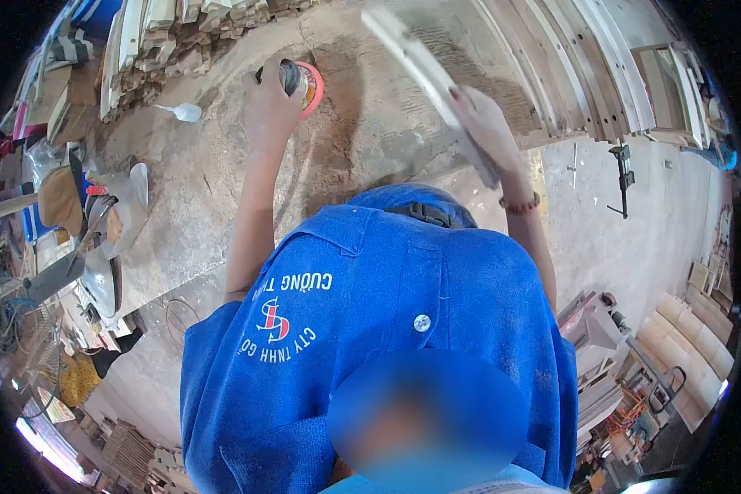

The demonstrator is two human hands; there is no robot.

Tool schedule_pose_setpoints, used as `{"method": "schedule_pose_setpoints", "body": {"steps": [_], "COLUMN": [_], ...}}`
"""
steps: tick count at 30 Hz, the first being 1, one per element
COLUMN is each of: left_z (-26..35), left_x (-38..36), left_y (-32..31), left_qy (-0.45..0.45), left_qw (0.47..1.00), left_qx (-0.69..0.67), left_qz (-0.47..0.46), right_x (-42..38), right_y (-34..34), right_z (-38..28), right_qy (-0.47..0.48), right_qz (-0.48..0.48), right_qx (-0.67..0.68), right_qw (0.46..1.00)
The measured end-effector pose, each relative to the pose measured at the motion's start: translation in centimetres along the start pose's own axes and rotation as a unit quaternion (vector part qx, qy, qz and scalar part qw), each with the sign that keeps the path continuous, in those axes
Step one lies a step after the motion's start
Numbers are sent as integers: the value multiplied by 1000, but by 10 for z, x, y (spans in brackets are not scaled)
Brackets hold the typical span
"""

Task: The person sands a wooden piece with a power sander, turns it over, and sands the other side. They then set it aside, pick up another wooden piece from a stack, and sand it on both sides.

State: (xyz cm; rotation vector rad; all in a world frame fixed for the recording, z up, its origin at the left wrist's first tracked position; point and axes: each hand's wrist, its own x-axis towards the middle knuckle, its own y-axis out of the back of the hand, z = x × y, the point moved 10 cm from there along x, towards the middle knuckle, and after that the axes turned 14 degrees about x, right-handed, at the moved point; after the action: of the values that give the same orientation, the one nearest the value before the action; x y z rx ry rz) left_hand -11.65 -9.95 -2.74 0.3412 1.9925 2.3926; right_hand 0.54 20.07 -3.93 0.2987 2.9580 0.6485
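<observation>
My left hand (273, 103) is closed around a round sander (291, 78) with a dark body and a pinkish-red disc, held over the dusty work surface (222, 169). In my right hand (487, 132) is a long pale wooden slat (412, 62), tilted and partly smeared by motion. The slat's far end points up and left, and its near end reaches past my wrist. Sander and slat are apart. My fingers cover part of the sander's body.
Stacked wooden pieces (169, 37) lie at the far left, with a small white bottle (187, 112) near them. Long slats (580, 70) are lined up at the far right. A black clamp-like tool (622, 177) is at the right; a fan with several blades (62, 202) stands left.
</observation>
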Motion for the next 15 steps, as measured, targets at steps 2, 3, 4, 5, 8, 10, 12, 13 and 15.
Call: {"method": "schedule_pose_setpoints", "body": {"steps": [2, 3, 4, 5, 8, 10, 12, 13, 15], "left_z": [1, 2, 1, -3, -8, 5, 43, 57, 106], "left_x": [0, 0, 2, 4, 12, 12, 2, -1, -10], "left_y": [2, 3, 1, -4, -14, -1, 17, 19, 15], "left_qy": [0, 1, -2, 0, -7, -13, -75, -73, -138], "left_qw": [1000, 1000, 1000, 1000, 1000, 999, 997, 997, 990], "left_qx": [8, 14, 18, 8, -11, -18, -18, -13, -7], "left_qz": [6, 13, 11, -1, -22, -29, -4, -7, -34], "right_x": [-32, -47, -57, -69, -97, -109, -124, -125, -124], "right_y": [-2, -5, -4, 0, 10, 11, 10, 8, 0], "right_z": [29, 42, 47, 58, 61, 56, 59, 65, 83], "right_qy": [-46, -91, -94, -132, -163, -154, -184, -186, -210], "right_qz": [2, 2, 3, 21, 56, 70, 57, 51, 11], "right_qx": [-1, -3, 2, -14, -27, -24, -167, -164, -150], "right_qw": [999, 996, 996, 991, 985, 985, 967, 968, 966]}}
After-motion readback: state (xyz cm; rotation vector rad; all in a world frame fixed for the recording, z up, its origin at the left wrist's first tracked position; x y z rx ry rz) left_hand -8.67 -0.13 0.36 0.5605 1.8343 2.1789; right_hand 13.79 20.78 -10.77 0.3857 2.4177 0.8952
